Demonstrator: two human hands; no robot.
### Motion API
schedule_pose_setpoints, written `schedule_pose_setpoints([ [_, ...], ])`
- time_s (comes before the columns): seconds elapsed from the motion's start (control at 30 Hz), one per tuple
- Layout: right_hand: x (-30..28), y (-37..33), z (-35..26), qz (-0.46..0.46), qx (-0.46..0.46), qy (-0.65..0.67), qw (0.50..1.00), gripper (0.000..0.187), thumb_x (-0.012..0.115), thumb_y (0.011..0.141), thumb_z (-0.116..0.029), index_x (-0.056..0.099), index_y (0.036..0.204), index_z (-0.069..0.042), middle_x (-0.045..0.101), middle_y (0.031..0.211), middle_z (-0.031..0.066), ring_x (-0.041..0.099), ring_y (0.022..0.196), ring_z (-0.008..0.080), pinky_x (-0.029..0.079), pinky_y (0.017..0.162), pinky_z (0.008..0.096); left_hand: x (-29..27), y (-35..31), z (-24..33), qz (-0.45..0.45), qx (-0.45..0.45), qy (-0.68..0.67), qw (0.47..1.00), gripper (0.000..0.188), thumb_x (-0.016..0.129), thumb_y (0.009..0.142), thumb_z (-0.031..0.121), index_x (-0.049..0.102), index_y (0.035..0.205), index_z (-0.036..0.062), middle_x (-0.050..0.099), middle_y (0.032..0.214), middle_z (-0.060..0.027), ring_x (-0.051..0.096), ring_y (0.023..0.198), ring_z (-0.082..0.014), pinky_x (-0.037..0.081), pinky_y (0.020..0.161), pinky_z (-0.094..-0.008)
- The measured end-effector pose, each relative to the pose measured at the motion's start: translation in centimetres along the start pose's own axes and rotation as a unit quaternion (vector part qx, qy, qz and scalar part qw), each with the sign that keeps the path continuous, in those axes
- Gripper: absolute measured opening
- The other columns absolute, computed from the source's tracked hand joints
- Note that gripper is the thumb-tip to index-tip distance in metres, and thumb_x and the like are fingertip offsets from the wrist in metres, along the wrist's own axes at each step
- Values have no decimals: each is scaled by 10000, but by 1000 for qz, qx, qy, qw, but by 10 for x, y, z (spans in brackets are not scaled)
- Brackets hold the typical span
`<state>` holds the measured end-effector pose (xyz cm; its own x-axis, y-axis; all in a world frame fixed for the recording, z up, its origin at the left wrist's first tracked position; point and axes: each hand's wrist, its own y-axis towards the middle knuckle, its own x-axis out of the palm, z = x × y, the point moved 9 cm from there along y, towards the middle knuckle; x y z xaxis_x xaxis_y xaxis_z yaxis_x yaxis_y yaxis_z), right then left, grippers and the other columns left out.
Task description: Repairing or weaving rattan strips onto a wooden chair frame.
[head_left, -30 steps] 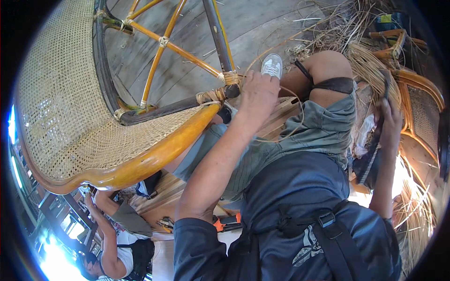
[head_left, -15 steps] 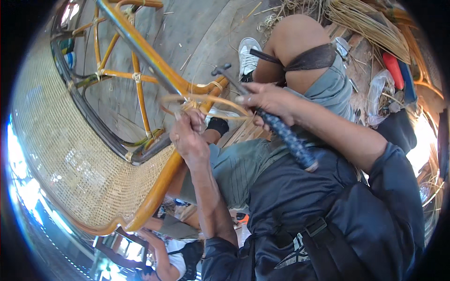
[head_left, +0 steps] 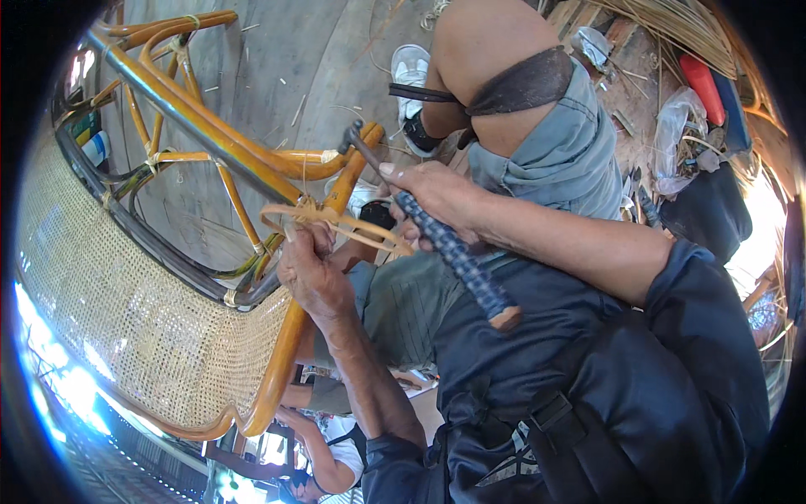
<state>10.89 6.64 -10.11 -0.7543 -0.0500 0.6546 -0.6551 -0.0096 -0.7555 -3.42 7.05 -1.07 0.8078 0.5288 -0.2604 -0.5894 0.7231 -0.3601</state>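
A rattan chair frame (head_left: 277,336) with a woven cane panel (head_left: 151,311) lies at my left. My left hand (head_left: 317,273) is closed at a joint of its poles, pinching a pale rattan strip (head_left: 357,227) that is wound there. From the joint the strip runs in a loose loop toward my right hand (head_left: 445,202). My right hand is wrapped round a hammer (head_left: 466,269) with a blue checked grip, its small metal head pointing up and left, near the end of a pole. Whether the right fingers also grip the strip's end is hard to see.
Wooden floorboards (head_left: 311,50) carry scattered offcuts. At the upper right lie a bundle of cane strips (head_left: 680,38), a red object (head_left: 703,88) and a clear plastic bag (head_left: 678,139). Another person (head_left: 332,458) is at the lower left, beyond the chair.
The chair and both hands sit farther left in the picture, as the view has shifted. The right hand still holds the hammer; the left stays at the joint.
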Motion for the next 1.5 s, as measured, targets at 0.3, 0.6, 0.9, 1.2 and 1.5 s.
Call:
schedule_pose_setpoints([
  [0.3, -4, -10, -3, 8, 43, 118, 992, 343, 369, 916, -385, 458, 874, -56, 433, 609, -6, 439, 412, 98, 360, 315, 261, 4, -2, 3, 13, -21, 56, 998, 390, 372, 928, 235, 374, 583, 54, 395, 598, -25, 370, 603, -119, 318, 599, -244],
  [0.6, 14, -18, 3, -14, 63, 131, 989, 350, 376, 919, -402, 455, 829, -74, 407, 510, -16, 423, 376, 93, 370, 311, 252, 2, -6, 8, -13, 89, 382, 920, 96, 516, 824, 82, 536, 877, 5, 570, 717, -131, 554, 656, -288, 447, 633, -363],
  [0.9, 43, -61, -106, -34, -125, -381, 915, 365, 459, 903, -344, 509, 792, -1, 470, 562, 15, 449, 379, 75, 356, 344, 224, 3, -7, -10, -4, -108, 94, 990, 270, 455, 893, 184, 482, 675, 27, 418, 601, 11, 371, 582, -95, 321, 522, -266],
  [1.2, 174, -25, -128, 23, -30, -712, 701, 298, 406, 920, -254, 485, 1020, 15, 511, 596, 42, 450, 379, 87, 366, 372, 206, -6, -11, 22, 49, 207, 152, 965, 158, 559, 787, 150, 571, 665, 50, 565, 621, -133, 560, 614, -316, 420, 565, -428],
  [1.5, 208, -15, -94, 76, 132, -853, 499, 364, 407, 910, -216, 477, 1188, 10, 478, 589, 4, 452, 378, 63, 361, 349, 180, -15, -18, 17, 99, 196, 141, 965, 244, 527, 822, 214, 582, 649, 50, 531, 561, -157, 547, 552, -322, 421, 534, -433],
])
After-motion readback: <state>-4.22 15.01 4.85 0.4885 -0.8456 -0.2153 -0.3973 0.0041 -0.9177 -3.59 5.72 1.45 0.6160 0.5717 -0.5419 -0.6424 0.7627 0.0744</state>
